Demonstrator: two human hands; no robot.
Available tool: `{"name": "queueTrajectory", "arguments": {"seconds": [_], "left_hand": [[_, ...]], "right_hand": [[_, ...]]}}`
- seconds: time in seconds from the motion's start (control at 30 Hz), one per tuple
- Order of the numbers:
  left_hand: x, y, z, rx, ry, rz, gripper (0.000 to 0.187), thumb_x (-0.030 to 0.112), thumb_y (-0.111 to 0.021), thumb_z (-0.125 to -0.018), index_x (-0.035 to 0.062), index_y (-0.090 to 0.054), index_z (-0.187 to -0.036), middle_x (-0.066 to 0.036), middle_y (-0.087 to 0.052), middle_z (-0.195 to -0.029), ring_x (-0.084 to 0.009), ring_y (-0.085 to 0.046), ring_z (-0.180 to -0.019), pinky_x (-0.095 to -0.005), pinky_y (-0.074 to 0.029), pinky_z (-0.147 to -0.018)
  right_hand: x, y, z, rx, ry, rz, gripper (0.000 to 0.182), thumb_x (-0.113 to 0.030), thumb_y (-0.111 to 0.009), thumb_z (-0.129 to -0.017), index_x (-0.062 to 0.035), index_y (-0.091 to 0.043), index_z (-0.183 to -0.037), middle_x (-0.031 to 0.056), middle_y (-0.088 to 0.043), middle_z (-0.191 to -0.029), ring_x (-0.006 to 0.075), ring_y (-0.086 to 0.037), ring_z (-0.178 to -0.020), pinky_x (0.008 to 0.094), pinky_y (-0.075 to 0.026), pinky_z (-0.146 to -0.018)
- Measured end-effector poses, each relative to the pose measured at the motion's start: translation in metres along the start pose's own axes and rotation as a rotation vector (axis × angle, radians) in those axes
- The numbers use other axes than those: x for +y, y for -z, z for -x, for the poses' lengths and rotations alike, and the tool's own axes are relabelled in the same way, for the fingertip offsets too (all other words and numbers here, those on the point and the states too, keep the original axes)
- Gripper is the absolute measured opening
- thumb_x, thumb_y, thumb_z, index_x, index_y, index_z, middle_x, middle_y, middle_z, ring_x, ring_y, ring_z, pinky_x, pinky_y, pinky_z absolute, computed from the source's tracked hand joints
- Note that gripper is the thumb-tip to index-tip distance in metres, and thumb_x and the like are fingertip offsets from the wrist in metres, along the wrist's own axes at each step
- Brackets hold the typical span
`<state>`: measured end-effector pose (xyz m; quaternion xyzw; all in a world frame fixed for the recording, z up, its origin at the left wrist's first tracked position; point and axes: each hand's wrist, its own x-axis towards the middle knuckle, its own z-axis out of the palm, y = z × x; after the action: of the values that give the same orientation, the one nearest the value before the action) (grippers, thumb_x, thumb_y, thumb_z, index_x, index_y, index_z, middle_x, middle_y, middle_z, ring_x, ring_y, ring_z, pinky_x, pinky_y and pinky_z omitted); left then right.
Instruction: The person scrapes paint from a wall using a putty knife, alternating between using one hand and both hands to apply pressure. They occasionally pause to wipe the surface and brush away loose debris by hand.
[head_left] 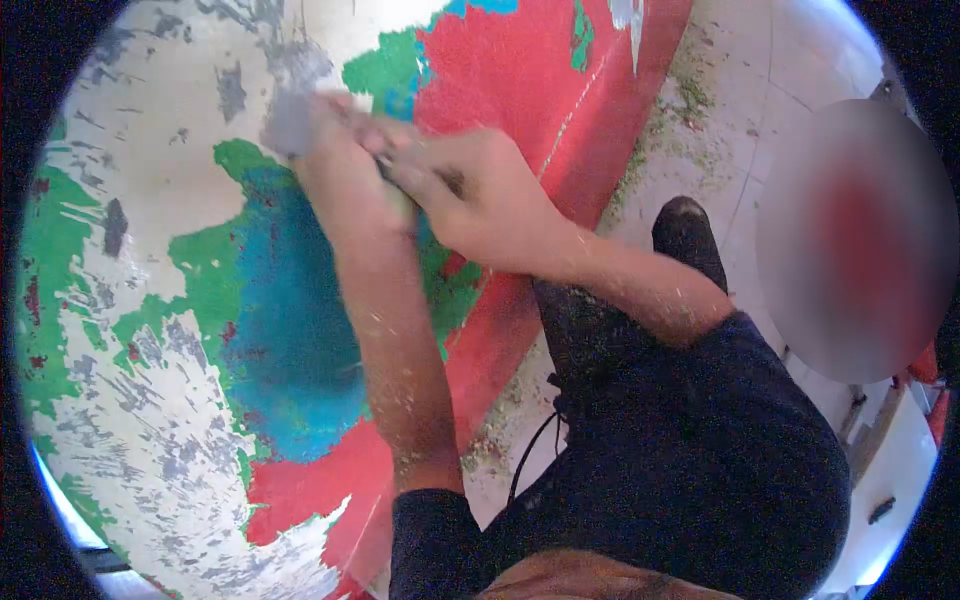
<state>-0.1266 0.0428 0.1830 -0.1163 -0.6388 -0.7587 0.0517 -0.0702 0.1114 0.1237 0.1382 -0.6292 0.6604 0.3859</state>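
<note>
Right hand (480, 185) curled around blurred grey flat-bladed hand tool (287, 125), upper left of centre; left hand (350, 165) bunched over it, exact grip too blurred to tell. Blade over curved, peeling white-green-blue-red painted surface (300, 300), filling frame's left.

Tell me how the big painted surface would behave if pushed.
The painted surface looks stiff, since its broad curve shows no sag. It is probably heavy, filling much of the view. Its coating may flake: its edges look ragged, and crumbs litter the floor.
</note>
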Motion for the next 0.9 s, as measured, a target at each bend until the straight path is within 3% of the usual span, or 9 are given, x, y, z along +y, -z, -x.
{"name": "queueTrajectory", "arguments": {"seconds": [0.23,0.37,0.5,0.57,0.6,0.7,0.73,0.83,0.9], "left_hand": [[0.017,-0.009,-0.016,-0.007,-0.105,-0.121,0.018,0.019,-0.04,-0.092,0.0041,-0.044,-0.083,0.0,-0.031,-0.054,-0.0135,-0.036,-0.046,-0.0316,-0.039,-0.046],[-0.01,-0.008,0.002,0.065,0.014,-0.021,0.023,0.023,-0.039,-0.094,0.0049,-0.046,-0.081,0.001,-0.032,-0.055,-0.0145,-0.039,-0.048,-0.0314,-0.039,-0.048],[0.036,-0.013,-0.014,-0.047,-0.137,-0.191,0.027,0.024,-0.039,-0.095,0.0009,-0.05,-0.088,-0.004,-0.045,-0.066,-0.0174,-0.051,-0.061,-0.0333,-0.046,-0.059],[0.048,-0.035,0.011,-0.01,-0.255,-0.199,0.03,0.025,-0.039,-0.095,-0.0015,-0.053,-0.095,-0.008,-0.052,-0.075,-0.0201,-0.056,-0.072,-0.0362,-0.049,-0.068],[0.036,-0.007,0.002,-0.039,-0.494,-0.582,0.037,0.028,-0.042,-0.093,-0.0032,-0.054,-0.107,-0.014,-0.058,-0.094,-0.0274,-0.058,-0.092,-0.042,-0.046,-0.085],[0.03,0.036,-0.002,0.192,-1.559,-1.185,0.043,0.034,-0.047,-0.089,-0.002,-0.055,-0.111,-0.017,-0.057,-0.11,-0.034,-0.052,-0.107,-0.0466,-0.038,-0.096],[0.032,0.059,-0.004,0.287,-1.478,-1.496,0.056,0.041,-0.053,-0.085,0.0019,-0.048,-0.124,-0.018,-0.045,-0.13,-0.0362,-0.042,-0.12,-0.0512,-0.029,-0.101],[-0.004,0.044,0.013,0.493,-1.045,-2.071,0.066,0.043,-0.057,-0.082,0.0075,-0.037,-0.134,-0.013,-0.033,-0.14,-0.0361,-0.031,-0.128,-0.0543,-0.023,-0.103],[-0.048,0.047,0.012,0.06,-0.965,-2.071,0.073,0.042,-0.056,-0.08,0.0109,-0.027,-0.14,-0.007,-0.023,-0.146,-0.0283,-0.024,-0.133,-0.0546,-0.02,-0.105]], "right_hand": [[0.0,0.004,-0.011,-0.018,0.055,0.109,0.014,-0.01,-0.053,-0.083,0.0002,-0.062,-0.081,0.0217,-0.049,-0.06,0.0214,-0.051,-0.048,0.0343,-0.04,-0.049],[0.013,0.004,0.006,-0.024,-0.047,0.079,0.014,-0.012,-0.053,-0.083,-0.0008,-0.061,-0.078,0.0211,-0.049,-0.06,0.0236,-0.051,-0.048,0.0346,-0.041,-0.049],[-0.009,-0.001,-0.035,0.0,0.02,0.056,0.016,-0.013,-0.053,-0.085,-0.0007,-0.063,-0.082,0.0171,-0.058,-0.066,0.0135,-0.056,-0.054,0.0322,-0.043,-0.051],[-0.004,0.002,-0.027,0.105,0.041,-0.033,0.019,-0.016,-0.052,-0.083,-0.006,-0.066,-0.092,0.0163,-0.062,-0.071,0.0204,-0.059,-0.057,0.034,-0.046,-0.054],[-0.001,0.009,-0.021,0.163,0.055,-0.075,0.023,-0.018,-0.052,-0.082,-0.0086,-0.067,-0.096,0.0159,-0.064,-0.074,0.0238,-0.061,-0.058,0.0349,-0.048,-0.056],[0.009,0.083,0.015,0.283,-0.147,-0.131,0.029,-0.017,-0.051,-0.088,-0.0024,-0.059,-0.112,0.0023,-0.059,-0.073,0.0095,-0.052,-0.059,0.0244,-0.041,-0.054],[0.013,0.11,0.031,0.333,-0.26,-0.155,0.032,-0.017,-0.05,-0.091,0.0006,-0.056,-0.117,-0.0024,-0.056,-0.07,0.005,-0.048,-0.058,0.0206,-0.038,-0.052],[0.021,0.167,0.086,0.47,-0.504,-0.086,0.038,-0.017,-0.048,-0.093,-0.0006,-0.048,-0.127,-0.0073,-0.04,-0.061,0.002,-0.036,-0.049,0.0183,-0.028,-0.042],[0.022,0.196,0.117,0.507,-0.642,-0.138,0.039,-0.019,-0.047,-0.093,-0.004,-0.045,-0.13,-0.0044,-0.042,-0.062,0.0024,-0.035,-0.043,0.017,-0.029,-0.035]]}}
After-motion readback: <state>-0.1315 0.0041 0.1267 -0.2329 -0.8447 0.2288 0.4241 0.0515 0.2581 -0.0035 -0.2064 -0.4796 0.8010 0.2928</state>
